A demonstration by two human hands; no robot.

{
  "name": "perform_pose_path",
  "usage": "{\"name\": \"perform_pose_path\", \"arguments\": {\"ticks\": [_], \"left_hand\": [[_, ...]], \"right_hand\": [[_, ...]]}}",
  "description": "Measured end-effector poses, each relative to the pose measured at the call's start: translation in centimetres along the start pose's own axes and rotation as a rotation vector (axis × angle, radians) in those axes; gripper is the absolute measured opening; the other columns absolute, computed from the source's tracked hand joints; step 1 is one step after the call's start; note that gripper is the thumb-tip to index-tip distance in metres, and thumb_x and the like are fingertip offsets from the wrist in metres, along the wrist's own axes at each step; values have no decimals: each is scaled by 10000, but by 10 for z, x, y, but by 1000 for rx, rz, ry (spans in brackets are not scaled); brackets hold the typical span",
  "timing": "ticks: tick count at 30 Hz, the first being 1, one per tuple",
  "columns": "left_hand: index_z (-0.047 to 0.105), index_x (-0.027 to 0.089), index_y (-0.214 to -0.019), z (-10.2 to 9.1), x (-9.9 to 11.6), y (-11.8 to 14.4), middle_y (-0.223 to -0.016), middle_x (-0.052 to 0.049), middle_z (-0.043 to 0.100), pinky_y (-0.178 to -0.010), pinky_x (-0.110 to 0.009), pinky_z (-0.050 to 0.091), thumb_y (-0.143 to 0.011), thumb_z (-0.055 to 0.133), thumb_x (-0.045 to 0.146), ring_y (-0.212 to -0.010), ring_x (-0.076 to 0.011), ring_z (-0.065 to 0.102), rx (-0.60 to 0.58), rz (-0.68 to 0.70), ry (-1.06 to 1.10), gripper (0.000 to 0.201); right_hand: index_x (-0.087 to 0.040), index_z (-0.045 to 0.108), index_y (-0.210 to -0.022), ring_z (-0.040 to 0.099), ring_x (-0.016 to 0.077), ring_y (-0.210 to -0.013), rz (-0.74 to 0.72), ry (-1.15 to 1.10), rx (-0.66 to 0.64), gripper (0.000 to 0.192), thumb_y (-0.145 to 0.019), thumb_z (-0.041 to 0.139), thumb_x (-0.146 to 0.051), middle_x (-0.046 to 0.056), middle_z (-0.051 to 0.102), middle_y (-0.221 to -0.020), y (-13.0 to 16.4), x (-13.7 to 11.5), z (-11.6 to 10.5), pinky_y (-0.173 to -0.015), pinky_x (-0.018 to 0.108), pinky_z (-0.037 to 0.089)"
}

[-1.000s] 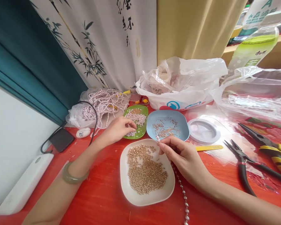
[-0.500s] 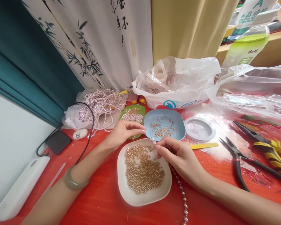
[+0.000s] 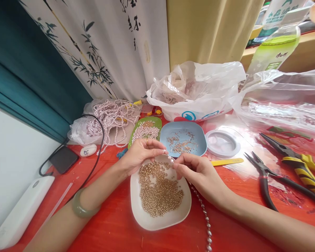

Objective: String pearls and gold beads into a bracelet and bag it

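- Left hand [image 3: 140, 155] hovers over the far rim of the white dish [image 3: 147, 218]; thumb and forefinger are pinched together on a small pale bead [image 3: 165, 152], other fingers curled.
- Right hand [image 3: 199, 173] sits at 3 o'clock of the left, fingertips almost meeting it; its thumb and forefinger grip the end of the bead string [image 3: 206, 220], which trails from under the palm toward 6 o'clock across the red table [image 3: 112, 224].
- Gold beads [image 3: 159, 190] fill the white dish, directly below both hands.
- Green dish [image 3: 147, 127] of pale beads lies at 12 o'clock of the left hand; blue dish [image 3: 183, 141] of metal pins just beside it at 3 o'clock.
- Pearl strands [image 3: 111, 117] are heaped at 10 o'clock, by a black cable [image 3: 101, 140].
- Clear lid [image 3: 222, 142] and yellow strip [image 3: 227, 161] lie at 2 o'clock of the right hand.
- Black pliers [image 3: 265, 178] and yellow pliers [image 3: 301, 164] rest well apart at 3 o'clock.
- Plastic bag [image 3: 199, 91] stands at 12 o'clock, behind the dishes.
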State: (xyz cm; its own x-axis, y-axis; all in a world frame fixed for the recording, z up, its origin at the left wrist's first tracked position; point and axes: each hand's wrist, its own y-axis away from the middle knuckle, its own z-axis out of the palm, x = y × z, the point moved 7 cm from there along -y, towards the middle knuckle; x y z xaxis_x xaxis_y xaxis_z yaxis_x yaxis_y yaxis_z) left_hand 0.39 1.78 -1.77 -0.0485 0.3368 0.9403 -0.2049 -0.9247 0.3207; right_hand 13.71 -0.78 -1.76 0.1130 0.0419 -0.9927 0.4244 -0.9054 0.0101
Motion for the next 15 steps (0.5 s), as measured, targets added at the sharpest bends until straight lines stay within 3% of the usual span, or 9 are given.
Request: {"name": "perform_pose_path", "arguments": {"ticks": [15], "left_hand": [[662, 131, -665, 2, 0, 1, -617, 11, 646, -500, -165, 402, -584, 725, 122, -533, -59, 551, -17, 27, 13, 104]], "right_hand": [[-166, 523, -596, 505, 110, -537, 19, 2, -20, 193, -776, 485, -223, -13, 556, -558, 0, 2, 1, -520, 238, 381]]}}
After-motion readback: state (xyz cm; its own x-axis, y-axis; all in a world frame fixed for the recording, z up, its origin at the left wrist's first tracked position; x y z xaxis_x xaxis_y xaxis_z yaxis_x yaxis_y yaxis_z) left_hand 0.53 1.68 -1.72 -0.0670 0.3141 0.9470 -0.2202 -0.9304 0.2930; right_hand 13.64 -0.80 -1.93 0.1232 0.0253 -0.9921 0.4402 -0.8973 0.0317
